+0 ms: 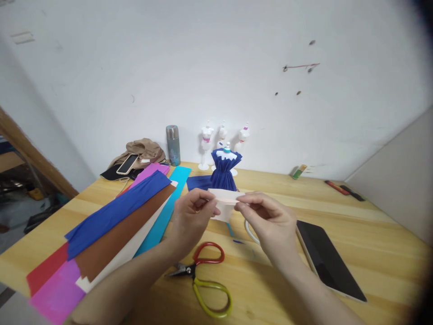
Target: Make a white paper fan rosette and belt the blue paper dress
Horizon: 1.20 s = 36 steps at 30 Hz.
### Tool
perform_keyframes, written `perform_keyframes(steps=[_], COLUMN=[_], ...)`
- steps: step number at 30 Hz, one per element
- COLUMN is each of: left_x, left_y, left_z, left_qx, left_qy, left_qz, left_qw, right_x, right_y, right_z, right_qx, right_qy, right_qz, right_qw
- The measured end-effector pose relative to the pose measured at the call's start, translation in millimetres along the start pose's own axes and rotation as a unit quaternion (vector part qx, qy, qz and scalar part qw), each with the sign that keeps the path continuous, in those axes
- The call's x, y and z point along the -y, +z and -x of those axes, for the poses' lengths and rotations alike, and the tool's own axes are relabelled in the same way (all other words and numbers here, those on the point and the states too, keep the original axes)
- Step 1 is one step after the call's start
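Between my two hands is a small piece of pale pink paper (223, 212), with a fold or ridge running across it. My left hand (192, 214) pinches its left edge between thumb and finger. At the right edge my right hand (267, 216) pinches it the same way. Just behind stands a mini mannequin in a pleated dark blue paper dress (223, 174) with a teal neck band. Scissors (194, 271) with one red and one yellow handle lie below my hands, blades partly apart. A white ring, perhaps a tape roll (251, 232), is partly hidden by my right hand.
Coloured paper strips (125, 225) overlap on the left. Three bare white mannequins (206, 140) stand by the wall. A thermos (173, 145), a phone (127, 164) and brown cloth (145, 149) are back left. To the right lie a tablet (329, 259) and a small green tube (299, 171).
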State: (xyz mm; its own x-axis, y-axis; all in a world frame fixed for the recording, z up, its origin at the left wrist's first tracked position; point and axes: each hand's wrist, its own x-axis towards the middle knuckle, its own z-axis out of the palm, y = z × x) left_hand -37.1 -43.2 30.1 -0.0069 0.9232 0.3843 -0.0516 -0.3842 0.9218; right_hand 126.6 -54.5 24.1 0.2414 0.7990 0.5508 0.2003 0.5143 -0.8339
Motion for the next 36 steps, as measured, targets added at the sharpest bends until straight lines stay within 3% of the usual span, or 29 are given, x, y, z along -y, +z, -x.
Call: perform_keyframes(steps=[12, 25, 36], left_x=[8, -3, 5], left_y=[0.3, 4.4, 3.4], left_z=[3, 2, 2], left_qx=[0.003, -0.017, -0.009], left_qy=[0.018, -0.023, 0.029], left_qz=[0.011, 0.056, 0.035], left_qw=[1.000, 0.998, 0.999], right_x=[-1, 2, 2], right_y=[-1, 0, 1], right_z=[-1, 0, 1], right_qx=[0.015, 0.014, -0.013], right_qy=[0.017, -0.001, 0.011], right_qz=[-0.013, -0.003, -0.009], right_qw=[1.000, 1.000, 1.000])
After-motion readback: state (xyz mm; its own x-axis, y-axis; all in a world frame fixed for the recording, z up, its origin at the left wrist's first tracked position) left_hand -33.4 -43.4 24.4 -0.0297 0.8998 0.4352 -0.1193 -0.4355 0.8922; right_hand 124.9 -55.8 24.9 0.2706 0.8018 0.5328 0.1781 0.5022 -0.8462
